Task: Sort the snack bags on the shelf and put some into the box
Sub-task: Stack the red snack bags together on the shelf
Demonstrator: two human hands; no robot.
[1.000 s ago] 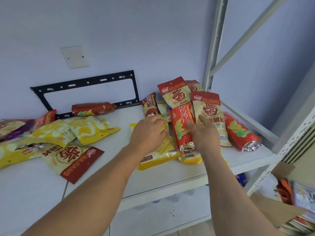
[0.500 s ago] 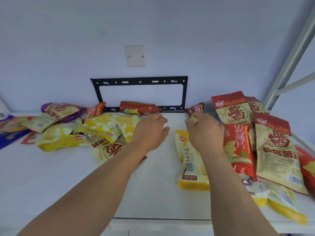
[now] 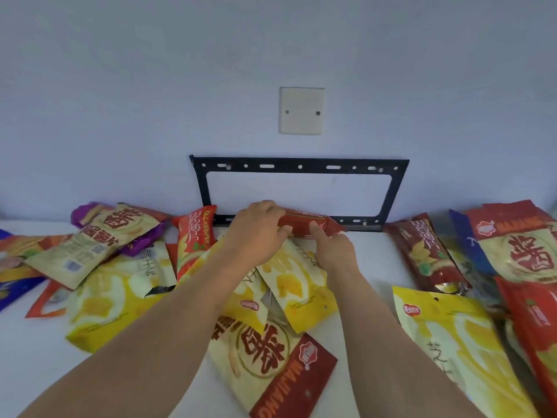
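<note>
Since the earlier frame both hands have advanced from the middle of the shelf (image 3: 370, 260) to its back edge, and the view has swung left. The left hand (image 3: 256, 233) and right hand (image 3: 334, 251) now meet on the red bag (image 3: 307, 223) lying along the wall under the black bracket (image 3: 301, 165).

Left-hand fingers are curled over the bag's left end. The right thumb (image 3: 316, 232) presses its front face; the other right fingers are hidden, so closure there cannot be confirmed.

Handling, as a judgement: the bag appears light, air-filled and soft, with slick film and crushable contents. Take hold at the crimped ends or span the body loosely; do not squeeze.

Count, visible bags only: one red bag in hand, at least three yellow bags (image 3: 301, 285), several cream-and-red bags (image 3: 265, 357), one purple bag (image 3: 87, 211). Overlap prevents an exact total. The box is not in view.
</note>
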